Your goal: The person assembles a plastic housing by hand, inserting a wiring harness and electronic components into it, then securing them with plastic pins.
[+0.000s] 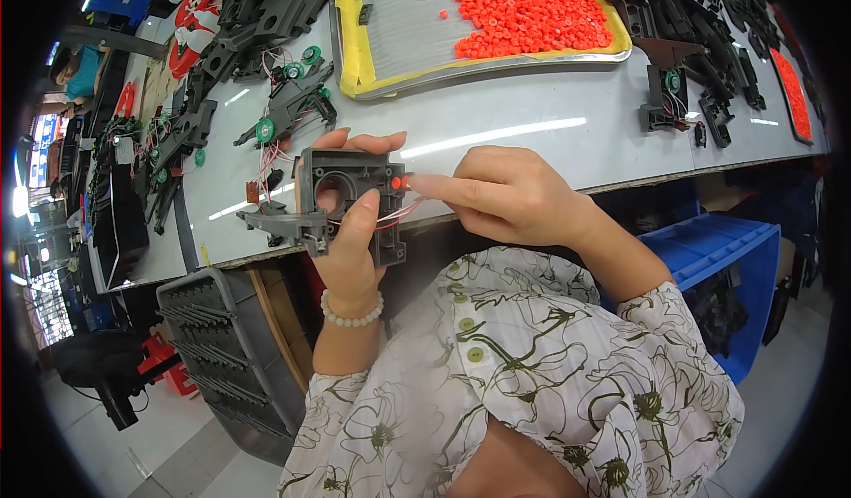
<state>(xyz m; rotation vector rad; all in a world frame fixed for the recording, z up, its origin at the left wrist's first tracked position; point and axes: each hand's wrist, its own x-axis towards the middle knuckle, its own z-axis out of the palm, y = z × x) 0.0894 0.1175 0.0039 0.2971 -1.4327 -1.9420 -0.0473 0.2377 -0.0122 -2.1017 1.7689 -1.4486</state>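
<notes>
Dark grey plastic housing (365, 164) is held over the near edge of the white table (470, 117), left of centre. It is gripped by the left hand (346, 263): thumb laid across the near face, fingertips seen past the far edge, a bit of finger showing through the round opening. White beaded bracelet (353, 320) is worn on that wrist.

Two small red pieces (397, 182) are seen side by side at the housing's right edge. The outer one is met by the tip of the extended index finger of the right hand (514, 196); other fingers are curled under. Right thumb is hidden, so whether anything is pinched there cannot be told. Thin red and white wires (399, 218) are seen at the right hand's near side, by the housing.

Beyond the hands, a metal tray (496, 76) edged with yellow tape is placed at the far side, its right part heaped with loose red caps (523, 10). Far left, dark parts with green round speakers (265, 130) are scattered. Near right, below table level, a blue crate (709, 250) is seen.
</notes>
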